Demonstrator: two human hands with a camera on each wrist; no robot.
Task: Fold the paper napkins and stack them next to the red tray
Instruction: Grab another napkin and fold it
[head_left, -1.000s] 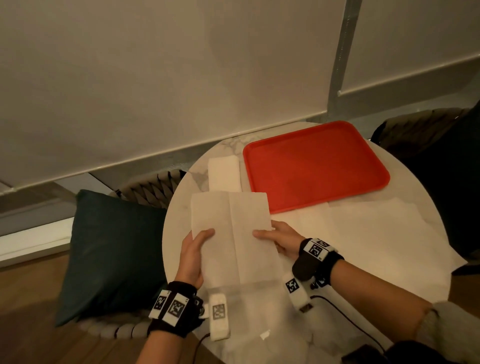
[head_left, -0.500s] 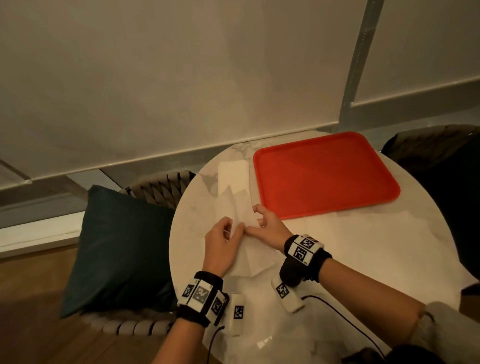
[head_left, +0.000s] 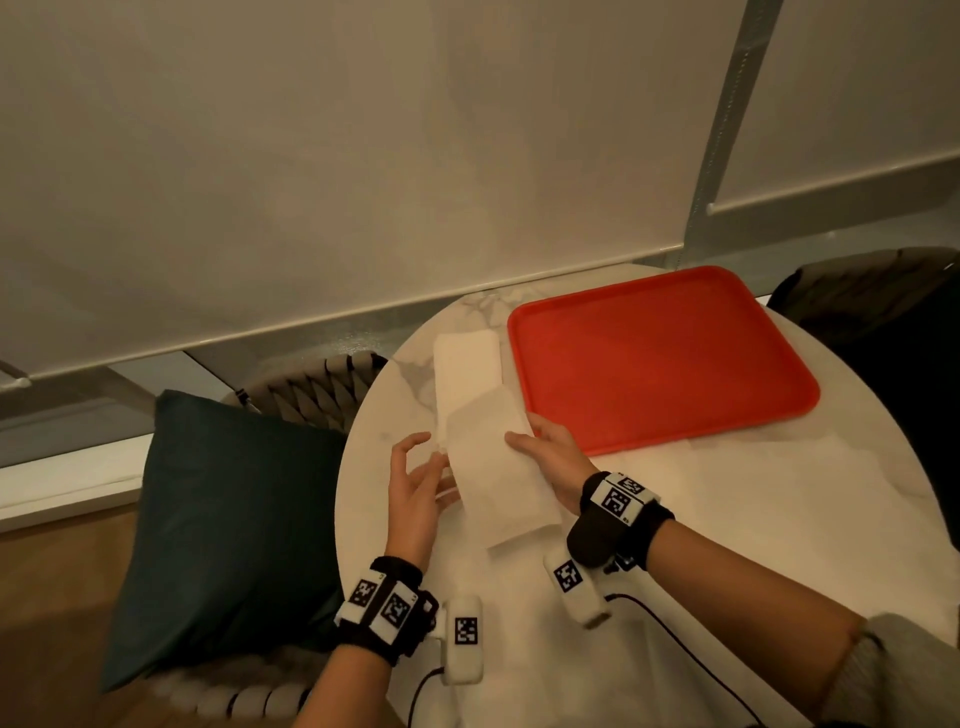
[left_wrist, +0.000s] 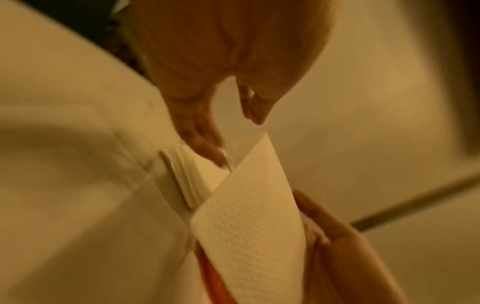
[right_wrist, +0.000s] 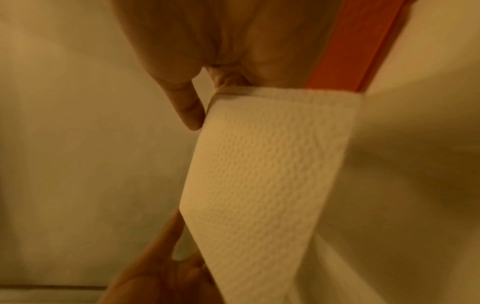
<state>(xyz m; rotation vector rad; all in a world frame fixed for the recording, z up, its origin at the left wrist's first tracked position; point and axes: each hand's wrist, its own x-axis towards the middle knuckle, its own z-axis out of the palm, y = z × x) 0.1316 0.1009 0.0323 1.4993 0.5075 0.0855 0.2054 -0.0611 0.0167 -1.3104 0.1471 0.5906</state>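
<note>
Folded napkin was held as a long strip above the marble table, pinched along its right edge by the right hand — thumb on top, fingers beneath — probably so it would keep its crease on the way to the pile. Its far end overlapped the stack of folded napkins lying just left of the red tray. The left hand hovered beside the strip with fingers spread and empty, apparently released — judged ready to steady the stack.

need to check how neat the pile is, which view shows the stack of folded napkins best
The head view: the napkin stack lies whole beside the red tray, only its near end covered by the napkin in the right hand. The left wrist view shows just its layered edge, blurred. The right wrist view hides it.
</note>
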